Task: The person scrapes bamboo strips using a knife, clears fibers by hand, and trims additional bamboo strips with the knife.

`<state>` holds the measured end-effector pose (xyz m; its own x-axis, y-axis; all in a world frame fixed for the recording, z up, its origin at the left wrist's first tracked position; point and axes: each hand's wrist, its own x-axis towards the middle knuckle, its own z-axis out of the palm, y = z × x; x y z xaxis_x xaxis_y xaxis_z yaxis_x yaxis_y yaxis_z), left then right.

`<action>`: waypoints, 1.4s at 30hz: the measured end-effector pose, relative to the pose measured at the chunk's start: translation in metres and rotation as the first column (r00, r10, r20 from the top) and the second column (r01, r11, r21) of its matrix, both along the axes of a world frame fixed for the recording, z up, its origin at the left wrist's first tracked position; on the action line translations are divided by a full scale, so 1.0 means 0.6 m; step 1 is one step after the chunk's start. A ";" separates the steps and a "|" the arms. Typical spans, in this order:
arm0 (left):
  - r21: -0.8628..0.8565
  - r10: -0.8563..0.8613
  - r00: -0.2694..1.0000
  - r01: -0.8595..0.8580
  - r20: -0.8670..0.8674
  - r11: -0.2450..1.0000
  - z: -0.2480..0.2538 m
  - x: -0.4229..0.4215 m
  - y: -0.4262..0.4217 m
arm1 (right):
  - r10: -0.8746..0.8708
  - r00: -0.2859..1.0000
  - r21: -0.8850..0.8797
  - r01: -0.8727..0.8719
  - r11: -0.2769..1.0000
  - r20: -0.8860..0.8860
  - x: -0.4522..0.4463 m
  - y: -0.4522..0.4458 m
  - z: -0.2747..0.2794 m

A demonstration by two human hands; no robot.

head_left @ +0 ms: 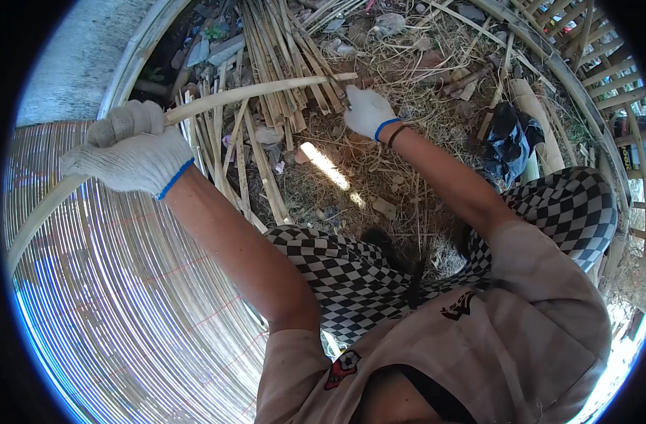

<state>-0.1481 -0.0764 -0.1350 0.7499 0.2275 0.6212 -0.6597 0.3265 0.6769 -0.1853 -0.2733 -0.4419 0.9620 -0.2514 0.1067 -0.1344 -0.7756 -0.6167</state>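
Our left hand (128, 145) is closed tight around a long strip (259, 90), which bends across to our right hand (369, 112). Our right hand is curled by the strip's end, near a thin dark thing, but we cannot tell what it pinches. More sticks (273, 56) lie on the messy ground (316, 201).

Open gap: littered ground (365, 159), between the bamboo strip bundle (284, 67) and the checkered trousers (330, 272). Crossbar: long pale strip (248, 92), spanning from left hand (128, 145) to right hand (367, 113), across the bundle. Left barrier: slatted mat (125, 247). Right obstacles: black plastic bag (508, 145), beside a thick pole (535, 116). Far limit: curved bamboo rim (531, 39).
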 end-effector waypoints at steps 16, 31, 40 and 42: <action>0.052 -0.228 0.974 0.227 0.009 0.973 -0.012 0.030 0.051 | -0.067 0.997 -0.009 0.066 0.998 -0.047 0.009 -0.021 -0.120; 0.119 -0.461 0.871 0.446 0.170 0.887 -0.014 0.041 0.022 | 0.094 0.958 0.206 -0.153 0.967 0.272 -0.102 0.085 0.223; 0.109 -0.383 0.897 0.368 0.220 0.923 -0.024 0.017 0.017 | 0.019 1.000 0.142 -0.019 0.990 0.000 -0.040 0.032 0.068; 0.085 -0.348 0.911 0.337 0.220 0.938 -0.009 0.016 -0.007 | 0.062 0.997 0.050 -0.064 0.997 0.036 -0.041 0.018 0.079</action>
<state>-0.1386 -0.0805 -0.1407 0.6135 -0.0492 0.7881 -0.6510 0.5334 0.5401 -0.2097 -0.2625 -0.3946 0.9722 -0.1961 0.1282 -0.0643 -0.7494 -0.6589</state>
